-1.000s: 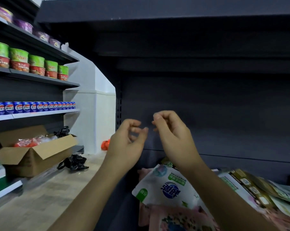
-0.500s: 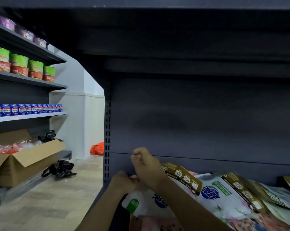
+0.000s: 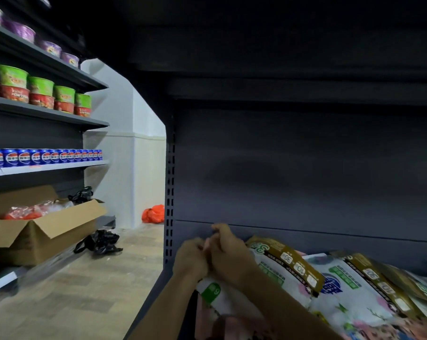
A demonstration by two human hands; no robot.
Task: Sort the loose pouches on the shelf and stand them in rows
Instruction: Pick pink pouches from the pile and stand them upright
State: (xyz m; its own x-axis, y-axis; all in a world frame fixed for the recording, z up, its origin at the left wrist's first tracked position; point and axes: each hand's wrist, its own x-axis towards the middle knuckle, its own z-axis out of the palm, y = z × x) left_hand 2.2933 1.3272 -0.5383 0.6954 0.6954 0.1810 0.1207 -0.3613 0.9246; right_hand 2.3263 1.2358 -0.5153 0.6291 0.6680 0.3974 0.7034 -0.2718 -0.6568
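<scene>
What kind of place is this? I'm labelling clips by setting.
Most likely a small grocery shop during restocking: rows of blue cans and noodle cups line dark shelves, an open cardboard box sits nearby, and loose pouches are piled.

Dim shop aisle: dark shelving back panel [image 3: 293, 168], white wall [image 3: 124, 143], pale wood-look floor [image 3: 90, 290].

**One camera, worn on the head**

There is just one view. The camera sits on the person's head and looks forward and a bit down into a dark shelf [image 3: 305, 168], very close up. Both arms come in from the bottom edge. The picture is wide, so the aisle floor [image 3: 85, 290] and far shelves [image 3: 48, 114] show at the left.
</scene>
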